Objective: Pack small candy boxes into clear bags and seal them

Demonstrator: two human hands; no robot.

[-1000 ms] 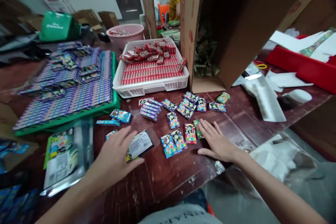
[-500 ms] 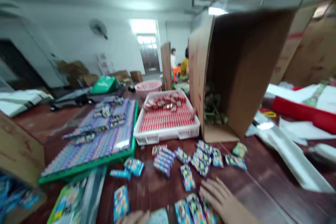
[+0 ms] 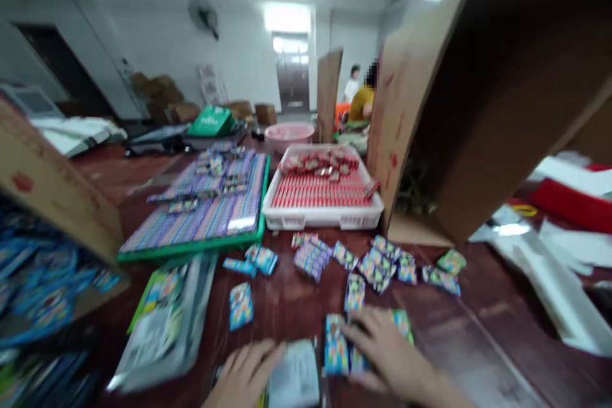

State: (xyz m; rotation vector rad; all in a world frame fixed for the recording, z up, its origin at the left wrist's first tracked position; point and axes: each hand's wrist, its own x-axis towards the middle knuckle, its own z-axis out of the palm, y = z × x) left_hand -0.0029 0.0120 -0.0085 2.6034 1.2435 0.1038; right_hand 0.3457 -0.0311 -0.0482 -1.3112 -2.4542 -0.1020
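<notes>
My left hand [image 3: 248,373] lies at the bottom with its fingers stretched out, touching the left side of a pale, flat packet [image 3: 294,375]. Just right of it, my right hand [image 3: 385,347] reaches over a row of small colourful packets [image 3: 336,344], its fingers apart and partly covering them. Whether the fingertips press on the packets is blurred. Beyond that hand lie more small packets [image 3: 377,268] and a purple striped bundle [image 3: 312,258]. A single blue packet [image 3: 240,306] rests ahead of my left hand.
A green tray [image 3: 191,247] of purple packs and a white tray [image 3: 322,222] of red packs stand behind. Cardboard boxes rise on the right [image 3: 401,95] and left [image 3: 57,172], the left one holding blue packets. A clear plastic bag [image 3: 162,331] lies left. People sit far back.
My view has turned right and tipped down. Both hands show more fully; the right hand has moved over the row of packets, and the left has come into view beside the pale packet.
</notes>
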